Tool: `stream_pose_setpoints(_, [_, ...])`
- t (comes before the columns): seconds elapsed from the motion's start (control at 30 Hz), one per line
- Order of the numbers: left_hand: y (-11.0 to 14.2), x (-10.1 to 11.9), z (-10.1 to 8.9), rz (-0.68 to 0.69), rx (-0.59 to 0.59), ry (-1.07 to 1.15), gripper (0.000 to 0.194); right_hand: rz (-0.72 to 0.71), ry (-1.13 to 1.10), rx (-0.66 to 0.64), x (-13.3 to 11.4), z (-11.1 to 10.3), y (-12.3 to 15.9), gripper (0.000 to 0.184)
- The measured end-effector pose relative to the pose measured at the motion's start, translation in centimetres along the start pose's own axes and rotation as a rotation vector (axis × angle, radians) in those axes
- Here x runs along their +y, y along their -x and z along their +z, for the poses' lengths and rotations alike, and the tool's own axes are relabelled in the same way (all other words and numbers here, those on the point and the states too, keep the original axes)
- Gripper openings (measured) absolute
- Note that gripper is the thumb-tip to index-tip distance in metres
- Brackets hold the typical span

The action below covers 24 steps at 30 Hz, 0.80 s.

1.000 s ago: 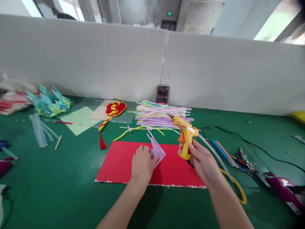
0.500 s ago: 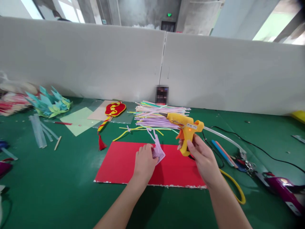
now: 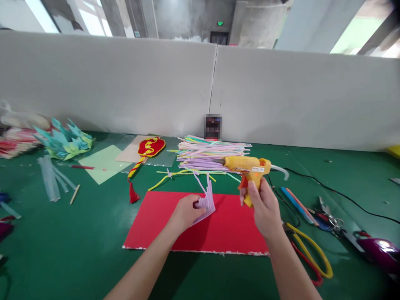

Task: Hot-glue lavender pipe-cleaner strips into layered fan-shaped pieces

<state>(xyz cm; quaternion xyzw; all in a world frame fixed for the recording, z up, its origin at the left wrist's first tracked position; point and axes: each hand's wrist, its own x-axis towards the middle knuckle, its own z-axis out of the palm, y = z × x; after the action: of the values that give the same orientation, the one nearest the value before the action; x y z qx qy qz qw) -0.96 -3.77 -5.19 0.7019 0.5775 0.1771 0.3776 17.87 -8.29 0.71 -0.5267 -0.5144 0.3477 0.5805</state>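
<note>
My left hand [image 3: 188, 211] is closed on a coiled lilac piece [image 3: 208, 204] of bent pipe cleaners, its loose ends pointing up. The piece is held over a red board [image 3: 162, 233] with a ragged white front edge. In my right hand [image 3: 264, 208] is a yellow hot glue gun [image 3: 246, 164], gripped by its handle and with its nozzle pointing left. A clear glue stick [image 3: 281, 170] sticks out of the gun's back. Behind the board lies a pile of pastel pipe cleaners [image 3: 200, 154].
To the right lie scissors [image 3: 315, 250] with yellow and red handles, blue and pink sticks [image 3: 298, 206], keys [image 3: 334, 221] and a black cord [image 3: 337, 191]. A red fan-shaped ornament [image 3: 151, 146], green paper [image 3: 101, 163] and clear glue sticks [image 3: 49, 179] lie left. A white partition [image 3: 125, 83] stands behind.
The glue gun has turned more level and its glue stick's free end now hangs shorter. My left hand has tipped the lilac piece, showing more of its bent layers. The view has shifted slightly.
</note>
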Motion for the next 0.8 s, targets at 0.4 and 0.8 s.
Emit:
stream_pose_setpoints(0.4, [-0.2,-0.9,-1.5,0.002,-0.145,0.479,0.033,-0.098,0.299,0.148,-2.2,-4.5,-0.7,0.023])
stream_pose_setpoints(0.8, [1.2,-0.2,-2.3,-0.229,-0.115,1.191,0.036,0.139,0.003,-0.012,2.7,-1.8,0.2,0.027])
